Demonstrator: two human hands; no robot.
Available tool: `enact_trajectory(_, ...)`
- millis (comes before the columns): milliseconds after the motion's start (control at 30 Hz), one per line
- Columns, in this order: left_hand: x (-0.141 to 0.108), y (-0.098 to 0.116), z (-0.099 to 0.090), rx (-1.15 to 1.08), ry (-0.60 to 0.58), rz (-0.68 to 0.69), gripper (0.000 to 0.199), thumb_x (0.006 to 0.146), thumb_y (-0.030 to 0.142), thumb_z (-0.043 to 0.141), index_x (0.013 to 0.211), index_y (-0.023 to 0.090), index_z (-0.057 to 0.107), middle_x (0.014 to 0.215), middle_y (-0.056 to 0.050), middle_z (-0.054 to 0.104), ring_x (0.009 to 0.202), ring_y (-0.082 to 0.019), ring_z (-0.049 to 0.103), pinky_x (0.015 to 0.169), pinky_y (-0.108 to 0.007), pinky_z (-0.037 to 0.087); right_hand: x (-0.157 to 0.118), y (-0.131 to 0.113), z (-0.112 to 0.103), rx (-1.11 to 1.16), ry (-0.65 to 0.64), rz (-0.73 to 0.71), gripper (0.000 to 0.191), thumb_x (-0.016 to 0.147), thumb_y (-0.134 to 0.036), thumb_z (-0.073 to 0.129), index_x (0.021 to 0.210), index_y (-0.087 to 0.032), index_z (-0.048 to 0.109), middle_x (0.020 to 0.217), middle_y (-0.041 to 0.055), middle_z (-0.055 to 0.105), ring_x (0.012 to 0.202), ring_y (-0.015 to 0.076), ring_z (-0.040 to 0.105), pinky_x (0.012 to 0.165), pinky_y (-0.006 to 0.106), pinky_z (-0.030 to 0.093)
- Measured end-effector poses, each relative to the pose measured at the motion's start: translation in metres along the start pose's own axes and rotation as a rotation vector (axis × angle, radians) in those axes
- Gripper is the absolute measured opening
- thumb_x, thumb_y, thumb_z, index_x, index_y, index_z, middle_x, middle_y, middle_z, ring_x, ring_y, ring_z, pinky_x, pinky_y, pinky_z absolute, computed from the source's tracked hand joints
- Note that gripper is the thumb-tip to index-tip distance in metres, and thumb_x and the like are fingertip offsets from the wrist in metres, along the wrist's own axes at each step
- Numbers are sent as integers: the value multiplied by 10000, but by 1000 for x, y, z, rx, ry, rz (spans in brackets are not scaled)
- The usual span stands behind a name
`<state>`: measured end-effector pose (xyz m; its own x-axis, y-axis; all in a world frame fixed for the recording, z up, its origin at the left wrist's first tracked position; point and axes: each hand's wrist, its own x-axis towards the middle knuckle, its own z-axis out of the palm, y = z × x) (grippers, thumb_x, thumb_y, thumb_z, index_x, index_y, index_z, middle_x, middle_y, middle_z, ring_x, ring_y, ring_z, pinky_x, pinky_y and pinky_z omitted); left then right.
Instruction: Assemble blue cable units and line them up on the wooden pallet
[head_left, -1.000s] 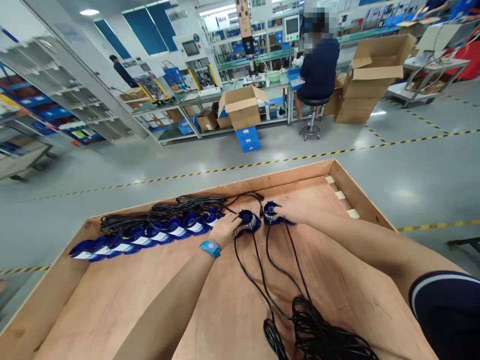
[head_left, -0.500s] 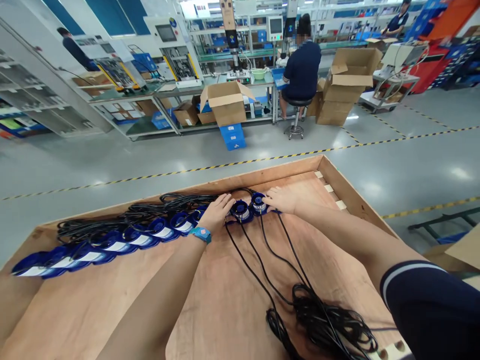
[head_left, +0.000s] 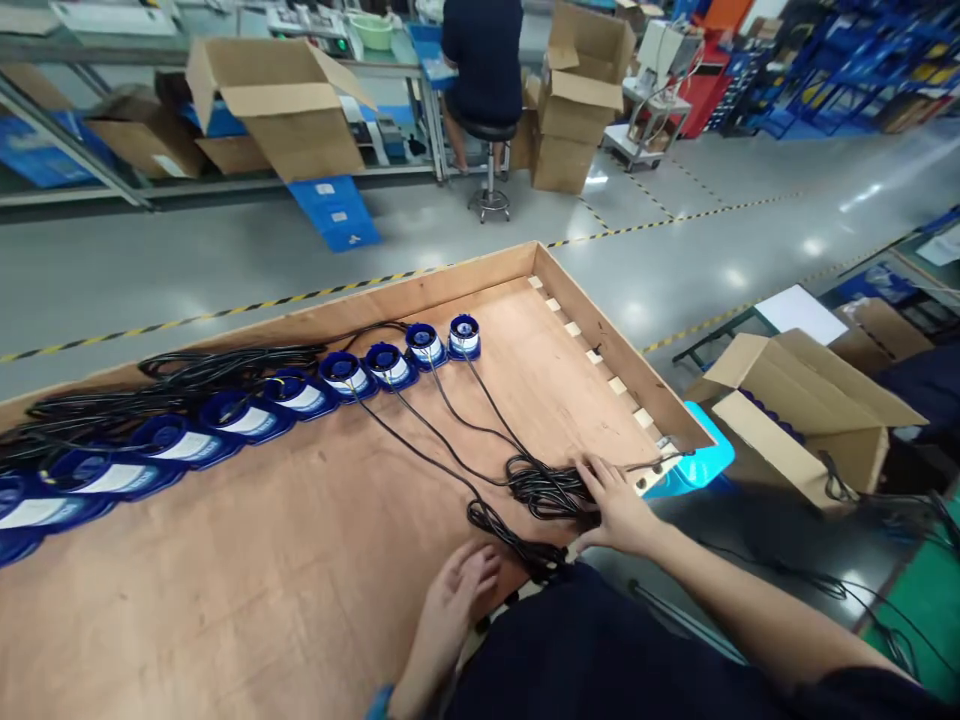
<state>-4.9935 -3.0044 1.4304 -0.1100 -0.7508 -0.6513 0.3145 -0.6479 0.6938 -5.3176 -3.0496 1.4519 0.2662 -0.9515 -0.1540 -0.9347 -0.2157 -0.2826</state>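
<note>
Round blue units with white labels [head_left: 346,375] and black cables stand in a slanting row in a shallow wooden tray [head_left: 420,297]. From the units at the row's right end, cables run towards me into a black cable coil [head_left: 551,488] and a smaller cable bundle [head_left: 517,545]. My right hand [head_left: 622,510] touches the coil's right end, its fingers stretched over the cable and thumb apart below. My left hand [head_left: 454,592] hovers left of the smaller bundle with loosely bent, parted fingers and nothing in them. A blue band shows at its wrist.
More black cable [head_left: 217,370] lies heaped behind the row, along the tray's far wall. Slotted pale blocks [head_left: 616,386] line the right wall. An open cardboard box [head_left: 817,420] stands at the right. Across the aisle, a person [head_left: 484,65] sits on a stool by a workbench.
Both hands have left the blue units and come back towards me, the right one to the cable coil. My view has swung right and down. The units by the right end now show uncovered.
</note>
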Motion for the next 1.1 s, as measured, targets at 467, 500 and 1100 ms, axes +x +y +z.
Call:
enact_trajectory(467,29,5,91,-188,-234,-18,585,680,593,877,931,135,612,1037,-151,705,856,-187,694,761,-276,552,5,-13,-78,119,16,196,421,716,-214,689,1131,-143,677,1043,106,664,944,245,631,822,315,476)
enact_trajectory(500,33,4,94,-182,-204,-24,593,650,593,895,881,140,590,968,-130,704,774,-161,675,680,-249,524,8,-17,-91,49,40,210,433,721,-222,682,1146,-138,668,1061,118,653,940,251,627,807,318,469)
enact_trajectory(1100,9,48,102,-110,-339,0,752,813,814,567,1098,132,703,1036,-176,720,991,-301,689,852,-406,584,15,-90,-15,1421,-430,232,524,582,-345,858,1056,-240,660,1004,42,706,974,284,686,947,446,552)
